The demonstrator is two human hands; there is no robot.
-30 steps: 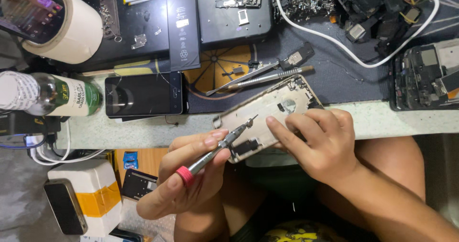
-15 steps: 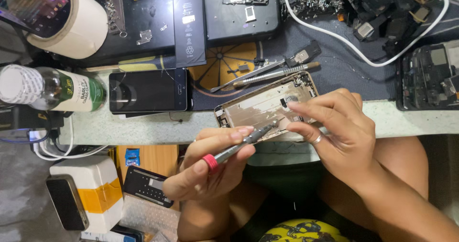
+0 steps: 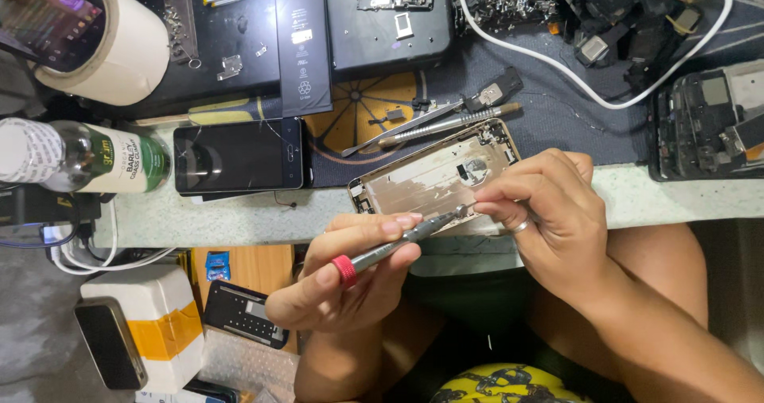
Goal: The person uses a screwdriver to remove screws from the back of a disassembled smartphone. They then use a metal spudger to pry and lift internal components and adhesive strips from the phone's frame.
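My left hand point(image 3: 342, 292) grips a slim grey screwdriver point(image 3: 394, 246) with a red end cap, its tip pointing up and right. My right hand point(image 3: 557, 228), a ring on one finger, pinches its fingertips around that tip just above the lower edge of a gold phone housing point(image 3: 422, 180). The housing lies open, inside up, on the pale bench edge point(image 3: 239, 216). Anything held between the right fingertips is too small to make out.
Tweezers point(image 3: 430, 124) lie just behind the housing. A black phone point(image 3: 239, 156) and a green-labelled bottle point(image 3: 87, 160) lie to the left. A tape roll point(image 3: 119, 45), a black battery point(image 3: 302, 45), a white cable point(image 3: 557, 61) and an opened phone point(image 3: 708, 124) crowd the back.
My right hand left its grip on the housing and brought its fingertips to the screwdriver tip. My left hand lifted the screwdriver slightly off the housing.
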